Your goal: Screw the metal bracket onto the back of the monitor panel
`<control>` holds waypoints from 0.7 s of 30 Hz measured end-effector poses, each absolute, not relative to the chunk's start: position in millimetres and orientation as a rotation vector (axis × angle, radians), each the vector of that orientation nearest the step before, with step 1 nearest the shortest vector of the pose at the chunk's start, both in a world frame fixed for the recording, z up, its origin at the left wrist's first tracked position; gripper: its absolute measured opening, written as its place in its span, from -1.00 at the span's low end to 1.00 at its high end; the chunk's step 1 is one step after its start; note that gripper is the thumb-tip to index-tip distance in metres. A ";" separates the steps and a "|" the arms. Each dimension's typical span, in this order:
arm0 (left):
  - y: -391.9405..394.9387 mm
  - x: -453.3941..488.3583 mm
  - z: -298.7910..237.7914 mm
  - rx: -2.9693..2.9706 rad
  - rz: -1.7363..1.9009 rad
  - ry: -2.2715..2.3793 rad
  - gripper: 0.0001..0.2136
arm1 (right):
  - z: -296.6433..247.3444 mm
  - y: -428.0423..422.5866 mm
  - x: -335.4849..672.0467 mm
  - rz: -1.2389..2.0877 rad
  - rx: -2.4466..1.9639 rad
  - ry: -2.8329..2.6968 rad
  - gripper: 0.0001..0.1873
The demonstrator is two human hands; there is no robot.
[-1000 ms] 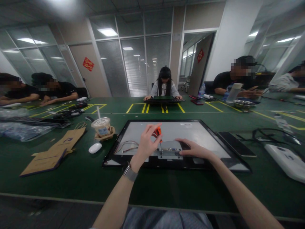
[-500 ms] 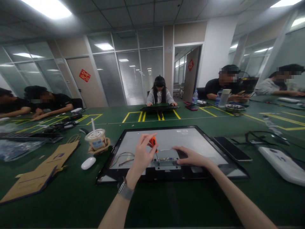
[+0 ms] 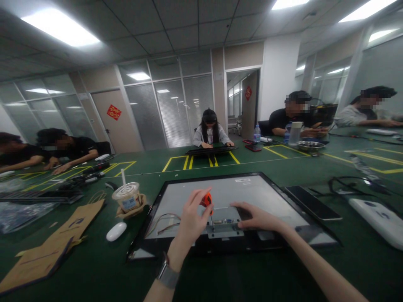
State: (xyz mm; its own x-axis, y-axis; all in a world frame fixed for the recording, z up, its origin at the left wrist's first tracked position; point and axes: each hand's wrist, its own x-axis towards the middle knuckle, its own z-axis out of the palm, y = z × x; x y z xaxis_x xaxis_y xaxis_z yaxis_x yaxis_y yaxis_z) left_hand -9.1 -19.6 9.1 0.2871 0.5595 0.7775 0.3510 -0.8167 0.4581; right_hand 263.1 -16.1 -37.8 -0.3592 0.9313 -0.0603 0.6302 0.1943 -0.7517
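A flat display panel (image 3: 195,193) lies with its grey back upward and a black frame around it. Near its front edge sits a metal bracket (image 3: 218,232) with a row of connector ports. Pinched in my left hand (image 3: 193,216) is an orange-handled screwdriver (image 3: 207,199), upright, its shaft reaching down to the bracket's left part. My right hand (image 3: 260,218) grips the right end of the bracket, thumb at the front and fingers behind. Thin cables (image 3: 165,220) lie on the panel, left of my left hand.
To the left are a lidded drink cup (image 3: 127,197), a white oval case (image 3: 116,231) and a brown paper bag (image 3: 53,247). On the right lie a black phone (image 3: 313,202), a white device (image 3: 379,222) and black cables. Several people sit around the green table (image 3: 252,279).
The view has tilted up a little, so the panel and hands appear lower. The screwdriver stays upright on the bracket, with both hands holding much the same places.
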 end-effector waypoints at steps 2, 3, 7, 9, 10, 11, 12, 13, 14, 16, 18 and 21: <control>-21.3 -8.9 9.7 2.393 1.569 0.863 -0.58 | -40.4 -14.6 263.9 1.000 -1.452 -2.062 -0.07; -22.2 -8.6 10.2 2.406 1.557 0.870 -0.58 | -41.9 -13.7 264.4 1.002 -1.459 -2.054 -0.06; -23.9 -7.8 11.0 2.403 1.438 0.883 -0.51 | -47.6 -10.4 266.1 1.014 -1.449 -2.055 -0.06; -22.7 -8.0 9.5 2.383 1.403 0.895 -0.53 | -48.8 -9.8 266.4 1.003 -1.463 -2.051 -0.05; -21.7 -8.2 8.4 2.378 1.416 0.900 -0.54 | -48.8 -9.8 266.4 1.003 -1.464 -2.054 -0.05; -20.6 -8.5 7.4 2.380 1.433 0.908 -0.55 | -48.5 -10.0 266.3 1.002 -1.465 -2.055 -0.05; -19.6 -8.9 6.4 2.385 1.455 0.924 -0.56 | -47.9 -10.4 266.0 0.998 -1.465 -2.056 -0.05; -18.6 -9.2 5.7 2.393 1.476 0.939 -0.57 | -47.1 -10.9 265.7 0.994 -1.465 -2.057 -0.06; -17.8 -9.3 5.1 2.401 1.493 0.955 -0.58 | -46.2 -11.4 265.3 0.992 -1.466 -2.056 -0.06; -17.0 -9.1 4.3 2.409 1.515 0.985 -0.58 | -44.3 -12.4 264.5 0.996 -1.466 -2.051 -0.07; -16.8 -8.2 3.7 2.399 1.534 1.013 -0.59 | -42.8 -13.0 263.7 1.010 -1.469 -2.045 -0.07; -17.4 -6.7 3.3 2.358 1.564 1.068 -0.62 | -41.7 -13.4 262.7 1.015 -1.485 -2.044 -0.05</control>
